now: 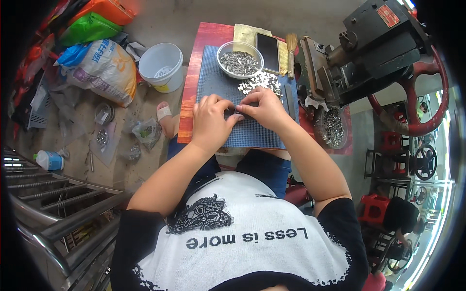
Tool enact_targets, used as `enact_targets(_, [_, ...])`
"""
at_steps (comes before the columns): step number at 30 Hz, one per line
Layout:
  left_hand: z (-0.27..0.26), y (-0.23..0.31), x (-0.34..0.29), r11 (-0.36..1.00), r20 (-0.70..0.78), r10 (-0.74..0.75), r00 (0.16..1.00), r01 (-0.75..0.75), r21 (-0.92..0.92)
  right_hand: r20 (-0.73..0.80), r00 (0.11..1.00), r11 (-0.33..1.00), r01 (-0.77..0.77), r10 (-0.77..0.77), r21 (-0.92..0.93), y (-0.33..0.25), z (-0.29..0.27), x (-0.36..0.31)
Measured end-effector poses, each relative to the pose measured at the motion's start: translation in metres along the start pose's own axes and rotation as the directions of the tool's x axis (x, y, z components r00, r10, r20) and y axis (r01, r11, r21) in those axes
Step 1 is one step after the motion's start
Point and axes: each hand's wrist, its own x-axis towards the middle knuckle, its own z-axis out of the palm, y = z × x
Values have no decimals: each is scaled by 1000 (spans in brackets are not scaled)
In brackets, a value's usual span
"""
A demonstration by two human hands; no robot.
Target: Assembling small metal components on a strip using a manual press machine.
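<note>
My left hand rests over the blue ribbed mat, its thumb and index finger curled toward a tiny dark piece. My right hand meets it from the right with thumb and fingertips pinched together. What lies between the fingertips is too small to name. Just beyond my right hand is a loose heap of small shiny metal parts. Behind the heap stands a round clear tub holding many slim grey metal pieces. A dark flat bar lies along the mat's right edge.
A phone and a brush lie at the table's far right. Close on the right rises a hand press with a red wheel, above a tray of metal parts. Leftward are a white bucket, sacks and a metal rack.
</note>
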Motion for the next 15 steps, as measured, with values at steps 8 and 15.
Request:
enact_targets(8, [1,0,0,1000,-25,1,1000,-1,3,24,999,995,-23,26,-95,-9,-4,2])
enact_targets(15, [1,-1,1,1000,-32,17,999,-17,0,99,994,999,-42,42,-5,-6,-19,-3])
